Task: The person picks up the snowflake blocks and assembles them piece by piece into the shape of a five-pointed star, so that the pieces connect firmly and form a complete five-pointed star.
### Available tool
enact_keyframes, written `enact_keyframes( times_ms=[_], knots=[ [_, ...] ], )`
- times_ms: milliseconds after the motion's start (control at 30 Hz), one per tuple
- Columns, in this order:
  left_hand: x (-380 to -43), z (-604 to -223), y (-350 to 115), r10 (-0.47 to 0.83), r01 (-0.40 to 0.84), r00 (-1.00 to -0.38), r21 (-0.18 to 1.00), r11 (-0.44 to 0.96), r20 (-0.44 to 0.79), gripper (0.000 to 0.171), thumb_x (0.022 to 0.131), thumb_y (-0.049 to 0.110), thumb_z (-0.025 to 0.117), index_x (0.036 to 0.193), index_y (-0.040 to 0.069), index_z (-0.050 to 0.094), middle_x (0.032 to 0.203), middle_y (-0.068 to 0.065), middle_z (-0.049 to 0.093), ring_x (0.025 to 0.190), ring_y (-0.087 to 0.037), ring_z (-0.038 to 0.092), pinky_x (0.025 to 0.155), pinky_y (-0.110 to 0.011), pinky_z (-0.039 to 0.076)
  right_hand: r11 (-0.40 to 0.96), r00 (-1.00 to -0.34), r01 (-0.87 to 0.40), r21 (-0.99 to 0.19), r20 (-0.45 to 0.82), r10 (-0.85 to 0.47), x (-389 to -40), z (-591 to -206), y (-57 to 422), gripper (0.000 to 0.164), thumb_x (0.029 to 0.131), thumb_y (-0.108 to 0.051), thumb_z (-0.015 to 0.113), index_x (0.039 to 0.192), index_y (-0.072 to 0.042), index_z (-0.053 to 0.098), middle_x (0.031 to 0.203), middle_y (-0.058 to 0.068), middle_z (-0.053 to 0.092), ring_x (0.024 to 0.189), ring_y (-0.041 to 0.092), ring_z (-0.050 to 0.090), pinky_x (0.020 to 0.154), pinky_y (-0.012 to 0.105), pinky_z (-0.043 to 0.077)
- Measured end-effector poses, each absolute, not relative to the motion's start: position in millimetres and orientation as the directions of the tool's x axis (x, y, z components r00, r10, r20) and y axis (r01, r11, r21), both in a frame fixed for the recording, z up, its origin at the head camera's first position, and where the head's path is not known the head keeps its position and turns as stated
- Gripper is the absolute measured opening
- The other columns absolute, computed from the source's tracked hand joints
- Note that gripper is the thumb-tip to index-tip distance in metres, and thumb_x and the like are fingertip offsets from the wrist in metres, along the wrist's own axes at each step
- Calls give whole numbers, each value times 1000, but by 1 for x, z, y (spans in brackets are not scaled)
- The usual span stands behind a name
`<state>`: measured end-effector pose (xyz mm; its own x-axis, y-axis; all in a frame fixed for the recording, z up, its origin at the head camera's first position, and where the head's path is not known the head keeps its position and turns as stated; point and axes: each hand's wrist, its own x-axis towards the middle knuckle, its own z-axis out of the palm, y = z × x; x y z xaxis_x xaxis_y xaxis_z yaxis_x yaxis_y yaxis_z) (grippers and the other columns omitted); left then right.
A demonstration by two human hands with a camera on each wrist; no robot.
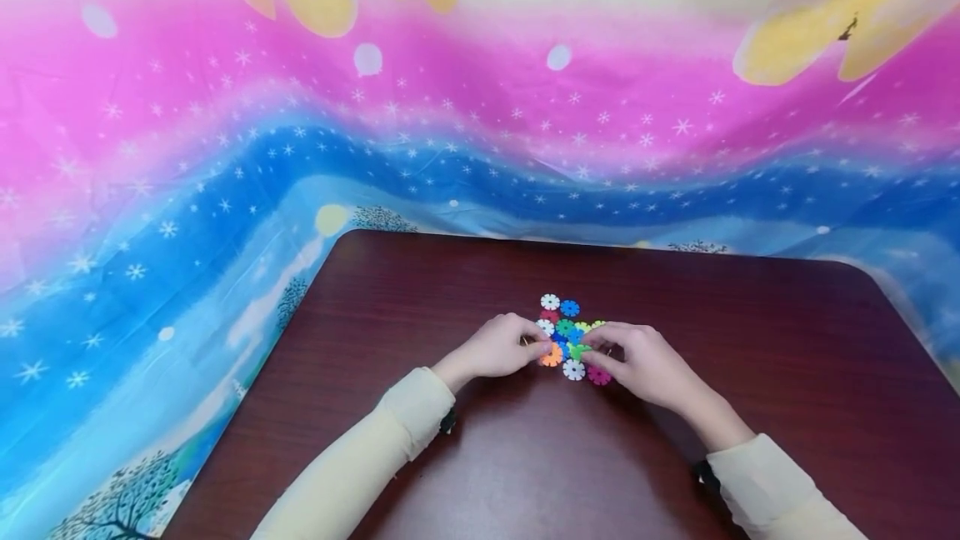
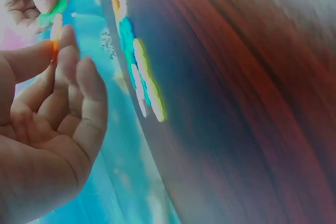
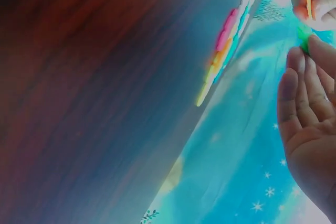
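Note:
My left hand [image 1: 504, 346] pinches an orange notched plastic disc [image 1: 551, 355] between thumb and fingertips. Facing it, my right hand [image 1: 647, 362] pinches a green notched disc [image 1: 578, 352]. Both discs are held above the table, seen nearly edge-on in the left wrist view, where the orange disc [image 2: 55, 40] and green disc [image 2: 51, 16] come close together; whether they touch I cannot tell. Behind and below them lie several loose discs, among them a white disc [image 1: 550, 302], a blue disc [image 1: 570, 307] and a magenta disc [image 1: 599, 375]. The hands partly hide others.
The loose discs form a small cluster on a dark reddish-brown table [image 1: 420, 290] with rounded far corners. Beyond its far and left edges hangs a pink and blue cloth [image 1: 480, 132] printed with snowflakes.

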<state>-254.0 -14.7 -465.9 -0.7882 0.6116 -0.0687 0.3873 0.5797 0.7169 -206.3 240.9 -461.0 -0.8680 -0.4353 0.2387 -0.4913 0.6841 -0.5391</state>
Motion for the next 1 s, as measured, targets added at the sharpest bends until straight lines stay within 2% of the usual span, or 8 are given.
enact_keyframes(
  times_ms=[100,233,600,900,1000],
  knots=[
    [-252,-463,-14,586,297,-807,809,507,-71,14,101,26,71,101,15,80,83,-6,73,64,-12,59,62,-27,52,669,-850,-527,-525,300,-434,-203,-458,239,26,84,-15,89,108,-21,79,97,-13,73,82,2,66,75,37,62],
    [-249,-459,-12,570,241,-819,861,448,-68,14,101,23,71,99,12,80,85,-14,74,63,-15,62,60,-29,55,655,-822,-570,-496,366,-438,-200,-457,236,28,81,-14,91,106,-21,80,97,-12,73,81,2,65,72,36,62],
    [-240,-456,-4,523,183,-848,883,433,-81,12,99,19,74,95,10,81,73,-1,72,62,-17,66,59,-28,56,612,-752,-653,-445,476,-456,-197,-461,232,31,76,-5,93,103,-18,81,93,-8,73,67,-2,58,61,21,56],
    [-235,-453,-2,484,173,-873,887,428,-63,11,97,16,75,91,10,81,71,1,71,60,-16,66,55,-29,55,561,-673,-733,-386,533,-513,-198,-459,229,35,70,1,94,99,-14,80,93,-5,74,69,0,61,61,19,55],
    [-236,-457,-4,485,177,-871,876,448,-72,10,98,17,74,92,11,81,71,2,71,60,-15,66,55,-29,54,579,-699,-712,-398,484,-526,-199,-457,229,33,73,-2,94,100,-14,80,95,-6,75,72,1,62,63,21,56]
  ],
)
